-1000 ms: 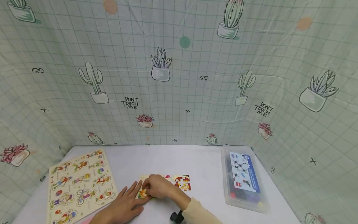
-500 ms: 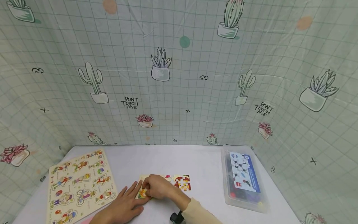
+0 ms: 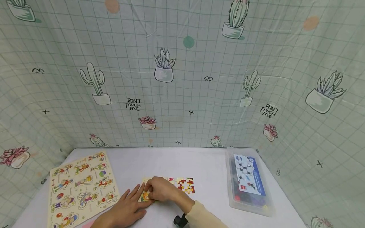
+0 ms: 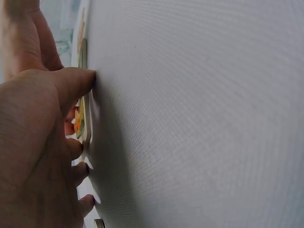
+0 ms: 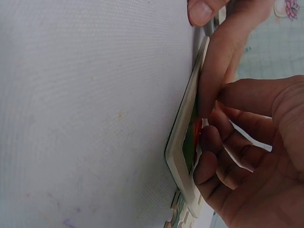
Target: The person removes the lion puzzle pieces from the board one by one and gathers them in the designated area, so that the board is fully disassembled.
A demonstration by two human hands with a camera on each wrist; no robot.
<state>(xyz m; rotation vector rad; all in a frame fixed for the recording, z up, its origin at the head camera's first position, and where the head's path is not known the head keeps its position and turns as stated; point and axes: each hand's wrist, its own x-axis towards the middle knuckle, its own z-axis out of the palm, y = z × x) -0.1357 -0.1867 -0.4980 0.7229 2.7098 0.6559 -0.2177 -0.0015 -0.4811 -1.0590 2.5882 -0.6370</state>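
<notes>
A small framed jigsaw puzzle (image 3: 146,180) lies on the white table, mostly hidden by both hands. My left hand (image 3: 128,205) lies flat with spread fingers along its left and near sides; one finger reaches over the frame in the right wrist view. Over the puzzle, my right hand (image 3: 161,189) has its fingers curled down onto the picture. At those fingertips, an orange and yellow puzzle piece (image 4: 80,124) shows in the left wrist view, largely covered. Several interlocking jigsaw pieces (image 3: 188,186) in red and yellow lie just right of the hand.
A large cream picture board (image 3: 82,186) with several cut-out figures lies at the left. At the right stands a clear plastic case (image 3: 251,207) with a blue label. A black wrist device (image 3: 180,221) sits by the right sleeve. Patterned cloth (image 3: 182,95) hangs behind the table.
</notes>
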